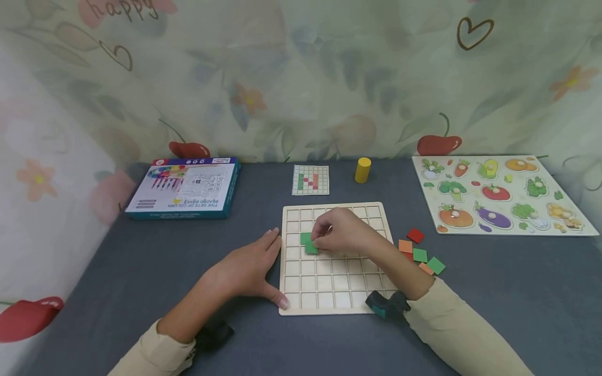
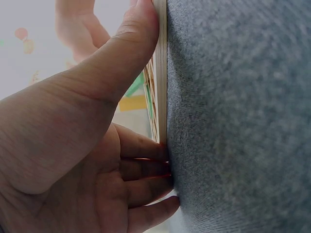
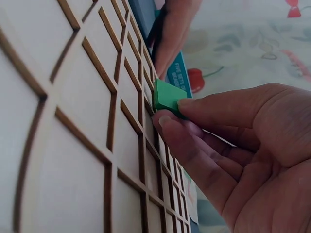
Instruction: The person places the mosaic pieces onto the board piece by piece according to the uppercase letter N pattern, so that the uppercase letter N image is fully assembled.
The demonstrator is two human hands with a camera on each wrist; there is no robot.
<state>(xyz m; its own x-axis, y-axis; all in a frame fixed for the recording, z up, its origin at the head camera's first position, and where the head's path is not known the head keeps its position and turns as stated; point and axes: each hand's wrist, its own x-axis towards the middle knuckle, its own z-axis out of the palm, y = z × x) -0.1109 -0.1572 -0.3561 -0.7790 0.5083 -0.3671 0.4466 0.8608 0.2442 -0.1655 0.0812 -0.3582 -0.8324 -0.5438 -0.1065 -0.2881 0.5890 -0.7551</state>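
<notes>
Dark surface (image 1: 263, 344), floral backdrop (image 1: 301, 68) behind. Brace with the left hand (image 1: 244, 263), fingers straight, against the left edge of the grid board (image 1: 326, 300). Align the green tile (image 3: 169, 95), over upper-left cells, before lowering; release gently from the right hand's (image 1: 345, 230) pinch. Flat, square, plain green, just beside a second green tile (image 1: 304, 237).

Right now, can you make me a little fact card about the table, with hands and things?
Board: pale, gridded
Left hand: touches the left edge of the board
Right hand: pinches a green tile over the board
Loose tiles: red, orange, green, right of the board
Behind board: pattern card, yellow cylinder
Back left: box
Back right: vegetable puzzle
</notes>
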